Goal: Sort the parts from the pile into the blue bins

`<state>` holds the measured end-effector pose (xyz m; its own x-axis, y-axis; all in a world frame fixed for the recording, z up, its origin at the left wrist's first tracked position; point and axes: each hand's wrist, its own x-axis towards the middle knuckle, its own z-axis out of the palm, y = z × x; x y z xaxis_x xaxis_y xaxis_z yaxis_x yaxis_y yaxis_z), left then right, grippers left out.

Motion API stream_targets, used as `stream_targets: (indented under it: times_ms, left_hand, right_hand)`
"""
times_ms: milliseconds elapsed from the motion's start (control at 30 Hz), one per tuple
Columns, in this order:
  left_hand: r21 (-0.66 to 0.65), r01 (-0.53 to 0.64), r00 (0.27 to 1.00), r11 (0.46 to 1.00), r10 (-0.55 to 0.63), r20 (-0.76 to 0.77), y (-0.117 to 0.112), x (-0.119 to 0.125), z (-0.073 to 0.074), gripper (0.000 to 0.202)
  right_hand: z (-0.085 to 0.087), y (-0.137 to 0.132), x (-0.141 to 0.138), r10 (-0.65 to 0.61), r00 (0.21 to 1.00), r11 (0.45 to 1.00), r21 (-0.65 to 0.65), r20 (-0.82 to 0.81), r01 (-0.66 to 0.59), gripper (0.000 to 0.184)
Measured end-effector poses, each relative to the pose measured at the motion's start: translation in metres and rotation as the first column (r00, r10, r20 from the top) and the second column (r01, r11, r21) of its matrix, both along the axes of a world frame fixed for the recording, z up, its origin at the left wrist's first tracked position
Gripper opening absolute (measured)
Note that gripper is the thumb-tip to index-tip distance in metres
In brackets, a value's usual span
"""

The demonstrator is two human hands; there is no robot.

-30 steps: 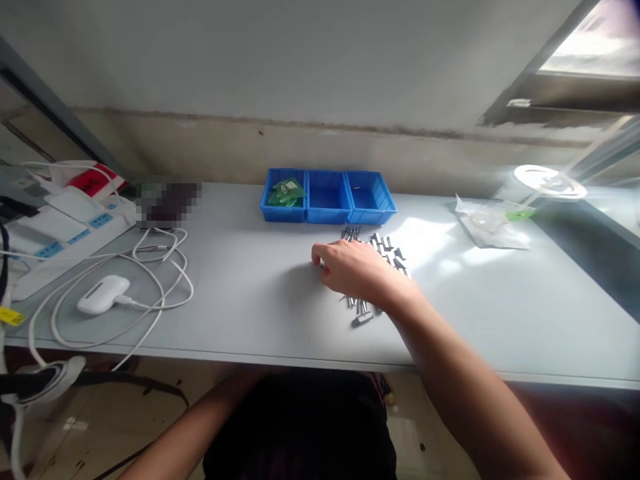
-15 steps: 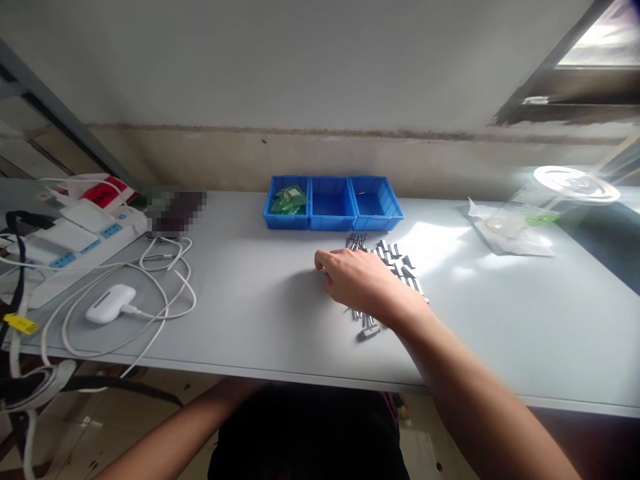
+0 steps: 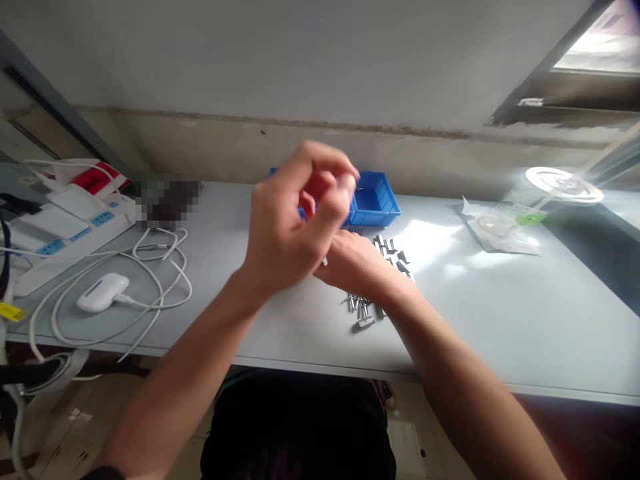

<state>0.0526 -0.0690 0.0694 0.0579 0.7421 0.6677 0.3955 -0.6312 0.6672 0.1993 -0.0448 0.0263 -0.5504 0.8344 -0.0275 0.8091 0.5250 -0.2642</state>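
My left hand (image 3: 293, 220) is raised in front of me above the table, its fingers curled in against the thumb, and I see nothing in them. It hides much of the row of blue bins (image 3: 375, 199) at the back. Behind it my right hand (image 3: 357, 267) rests knuckles up on the grey table (image 3: 250, 293), over a scatter of small metal parts (image 3: 387, 252). The right hand's fingers are bent, and a small pale piece shows at their tips. More of these metal parts (image 3: 363, 312) lie by my right wrist.
A white power strip (image 3: 60, 233), looped white cables (image 3: 150, 267) and a white charger (image 3: 103, 292) lie at the left. A blurred dark object (image 3: 167, 200) sits behind them. Clear plastic packaging (image 3: 505, 223) and a round lid (image 3: 563, 183) are at the right, in sunlight.
My left hand has come up from below the table edge into the middle of the view, covering the left and middle bins. The right hand has stayed on the metal parts.
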Motion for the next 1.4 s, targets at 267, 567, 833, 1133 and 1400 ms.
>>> stream_targets:
  times_ms: [267,567,833,1133,1400]
  left_hand:
    - [0.237,-0.107,0.861,0.965,0.209,-0.464,0.077,-0.031,-0.060,0.040]
    - [0.019,0.045,0.873,0.999,-0.030,-0.487,0.075,-0.030,-0.078,0.045]
    - [0.014,0.089,0.886,0.996,-0.073,-0.458,0.077,-0.032,-0.083,0.037]
    - [0.170,0.059,0.964,0.984,-0.011,-0.267,0.081,-0.031,-0.081,0.042]
    - [0.224,0.030,0.991,0.974,0.000,-0.131,0.079,-0.028,-0.080,0.036]
  right_hand:
    - [-0.005,0.017,0.019,-0.122,0.955,0.982,0.110,-0.270,0.157,0.036]
    - [-0.010,0.018,0.014,-0.040,0.944,0.983,0.156,-0.329,0.096,0.039]
    - [-0.009,0.019,0.017,-0.005,0.921,0.984,0.160,-0.390,0.074,0.052]
    - [-0.010,0.033,0.022,-0.101,0.759,0.967,0.116,-0.643,0.227,0.025]
    - [-0.007,0.035,0.019,-0.241,0.521,0.970,-0.214,-0.819,0.111,0.039]
